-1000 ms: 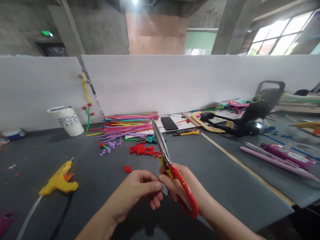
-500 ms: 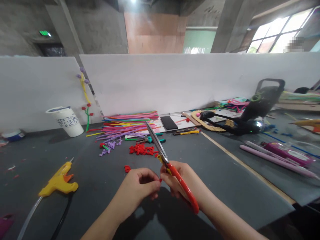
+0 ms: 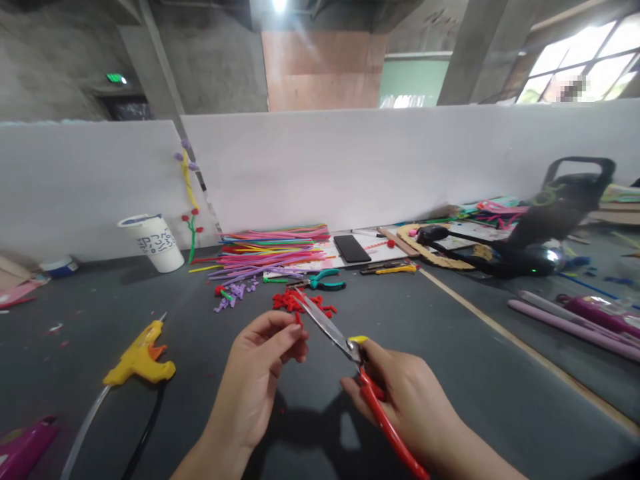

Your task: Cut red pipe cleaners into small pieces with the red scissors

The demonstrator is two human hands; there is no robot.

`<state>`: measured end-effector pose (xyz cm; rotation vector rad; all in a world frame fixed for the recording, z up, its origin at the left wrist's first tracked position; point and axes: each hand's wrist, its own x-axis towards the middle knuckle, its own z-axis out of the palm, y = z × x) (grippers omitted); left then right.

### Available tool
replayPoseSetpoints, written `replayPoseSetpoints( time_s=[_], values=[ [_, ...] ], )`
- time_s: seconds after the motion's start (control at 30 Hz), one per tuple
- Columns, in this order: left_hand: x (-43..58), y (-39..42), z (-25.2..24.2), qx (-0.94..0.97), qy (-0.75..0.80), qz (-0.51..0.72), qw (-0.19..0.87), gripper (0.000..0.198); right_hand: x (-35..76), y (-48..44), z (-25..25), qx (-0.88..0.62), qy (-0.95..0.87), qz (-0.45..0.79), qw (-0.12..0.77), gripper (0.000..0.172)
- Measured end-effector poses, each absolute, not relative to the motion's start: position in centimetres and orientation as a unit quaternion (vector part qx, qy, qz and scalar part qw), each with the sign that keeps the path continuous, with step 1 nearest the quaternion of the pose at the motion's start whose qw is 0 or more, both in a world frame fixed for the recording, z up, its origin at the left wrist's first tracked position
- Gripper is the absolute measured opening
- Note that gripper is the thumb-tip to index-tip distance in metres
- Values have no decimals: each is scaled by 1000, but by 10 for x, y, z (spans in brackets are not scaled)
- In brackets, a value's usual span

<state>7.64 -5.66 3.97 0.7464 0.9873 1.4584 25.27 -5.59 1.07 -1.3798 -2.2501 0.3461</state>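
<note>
Thumb and fingertips of my left hand point(image 3: 260, 367) pinch a short red fuzzy stem piece point(image 3: 299, 320). Scissors point(image 3: 327, 327) with red handles lie in my right hand point(image 3: 405, 387), their blades pointing up and left, close to the red piece but apart from it. Something yellow point(image 3: 359, 339) shows by the scissors' pivot; I cannot make out what it is. Just beyond the blade tips is a heap of red cut pieces point(image 3: 285, 302). A purple heap of pieces point(image 3: 235, 295) lies left of it, with a small red-and-green stem piece.
Bundled coloured fuzzy stems point(image 3: 275, 250), a phone point(image 3: 352, 249), teal pliers point(image 3: 325, 280) and a yellow cutter point(image 3: 395, 268) lie behind. To the left are a yellow glue gun point(image 3: 137, 357) with its cord and a white cup point(image 3: 153, 243). A black lamp point(image 3: 525, 253) stands right.
My hands have moved apart; the left one has risen and turned, bringing the red piece up. The scissors have swung to point further left. The view has turned slightly left.
</note>
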Motion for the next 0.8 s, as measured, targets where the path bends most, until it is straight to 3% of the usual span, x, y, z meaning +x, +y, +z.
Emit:
replayPoseSetpoints(
  time_s=[0.8],
  values=[
    [78,-61,39,306,388,664,561,2,251,-58,-6,-481,-846,-20,229,28]
  ],
)
